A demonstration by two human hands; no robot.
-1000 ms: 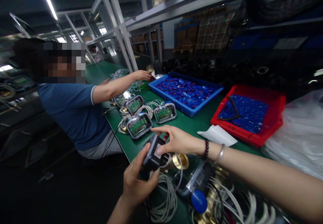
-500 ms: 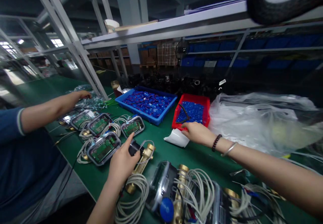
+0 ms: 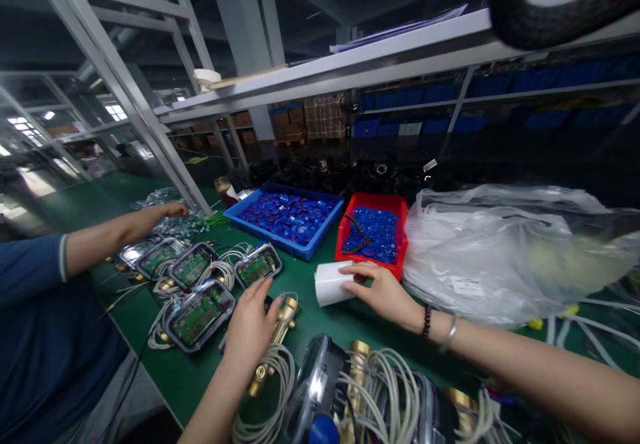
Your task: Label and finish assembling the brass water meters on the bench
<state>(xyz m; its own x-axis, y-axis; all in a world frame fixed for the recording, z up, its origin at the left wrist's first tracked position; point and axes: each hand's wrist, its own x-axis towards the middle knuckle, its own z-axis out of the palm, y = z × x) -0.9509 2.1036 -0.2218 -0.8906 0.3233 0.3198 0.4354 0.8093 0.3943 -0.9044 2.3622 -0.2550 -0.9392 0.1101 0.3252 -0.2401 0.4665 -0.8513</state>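
Observation:
My left hand point(image 3: 249, 327) rests closed over a black meter body with a brass fitting point(image 3: 281, 324) on the green bench point(image 3: 330, 327), its grey cable coiled below. My right hand point(image 3: 381, 291) grips a curled white sheet of paper point(image 3: 331, 283) lifted just in front of the red tray point(image 3: 370, 201) of small blue parts. More meters with brass fittings and grey cables point(image 3: 350, 391) lie close to me at the bench's near edge.
A blue tray point(image 3: 260, 231) of blue caps stands left of the red one. Several open meter housings with green boards point(image 3: 200, 311) lie at left, where a co-worker's arm point(image 3: 115, 234) reaches across. A large clear plastic bag point(image 3: 505, 251) fills the right. Shelving stands behind.
My right hand left the meter, reached to the white paper by the red tray and lifted it. My left hand set the meter down on the bench. The view swung right.

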